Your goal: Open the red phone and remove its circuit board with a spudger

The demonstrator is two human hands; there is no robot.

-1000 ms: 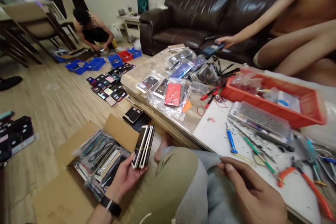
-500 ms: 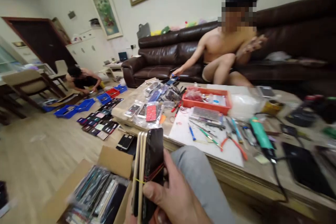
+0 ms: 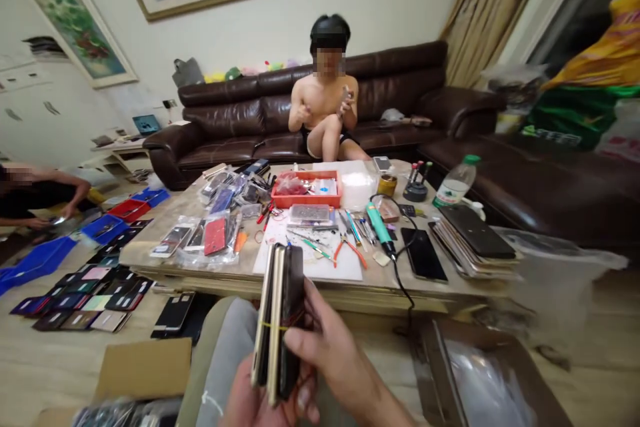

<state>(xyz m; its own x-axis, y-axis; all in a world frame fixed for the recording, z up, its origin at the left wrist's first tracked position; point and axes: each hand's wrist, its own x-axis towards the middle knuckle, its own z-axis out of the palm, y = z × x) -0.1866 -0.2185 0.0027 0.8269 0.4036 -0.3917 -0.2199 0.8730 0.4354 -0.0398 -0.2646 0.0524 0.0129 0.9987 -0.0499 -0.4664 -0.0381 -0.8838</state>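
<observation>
A rubber-banded bundle of phones (image 3: 278, 320) stands upright in front of me, with pale gold edges and one dark face to the right. My right hand (image 3: 330, 340) grips the bundle's right side, the thumb pressed near the yellow band. From below, my left hand (image 3: 255, 393) wraps around the lower end; some of its fingers are hidden behind the phones. Just beyond lies a white work mat (image 3: 280, 260) with orange-handled pliers (image 3: 350, 253), a green screwdriver (image 3: 320, 249) and other fine tools.
On the table (image 3: 145, 240) are a red tray (image 3: 305, 200), bagged phones (image 3: 215, 235), a green heat tool (image 3: 380, 227), a phone stack (image 3: 475, 240) and a bottle (image 3: 456, 181). Boxes (image 3: 145, 367) and a bin (image 3: 435, 360) flank my legs. Two people work nearby, one on the sofa (image 3: 230, 113).
My view has swung right, bringing the bottle and phone stack into sight. Both hands keep hold of the bundle. The person on the sofa has drawn an outstretched arm back from the table.
</observation>
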